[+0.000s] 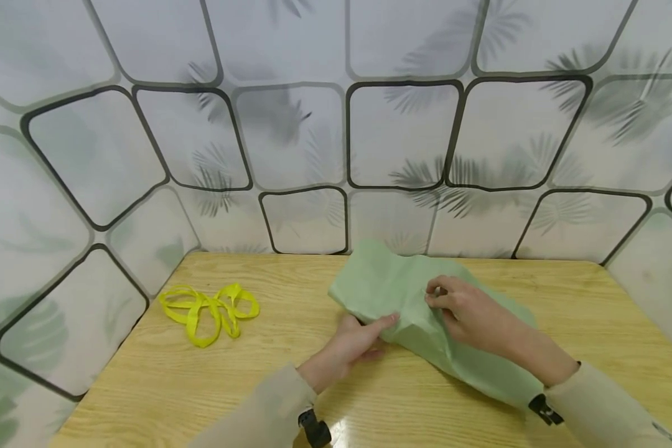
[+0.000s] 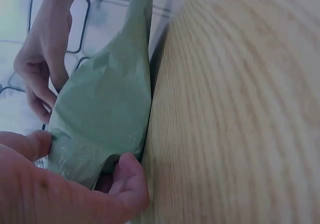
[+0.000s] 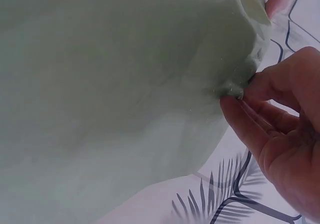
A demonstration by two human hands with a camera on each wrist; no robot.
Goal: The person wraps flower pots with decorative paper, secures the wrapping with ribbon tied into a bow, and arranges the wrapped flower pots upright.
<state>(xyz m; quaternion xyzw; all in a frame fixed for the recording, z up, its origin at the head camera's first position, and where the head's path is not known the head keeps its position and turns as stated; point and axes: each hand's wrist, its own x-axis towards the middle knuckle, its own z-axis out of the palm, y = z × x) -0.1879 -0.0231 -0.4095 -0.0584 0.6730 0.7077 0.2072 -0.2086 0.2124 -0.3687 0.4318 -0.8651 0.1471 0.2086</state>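
Note:
A pale green sheet of wrapping paper [image 1: 381, 280], creased and partly folded, lies over the middle right of the table in the head view. My left hand [image 1: 350, 345] grips its near left edge, thumb on top and fingers tucked below. In the left wrist view the left fingers [image 2: 131, 181] curl against the folded green edge. My right hand [image 1: 476, 314] pinches a small fold of the sheet between thumb and fingertips. The right wrist view shows that pinched, crumpled spot [image 3: 232, 88] close up. Whatever the folds cover is hidden.
A loosely looped yellow ribbon [image 1: 201, 311] lies at the left of the wooden table [image 1: 280, 280]. Behind the table and at its sides hangs a patterned cloth [image 1: 403, 137] with dark outlines and leaf prints. Black straps [image 1: 313, 429] circle both wrists.

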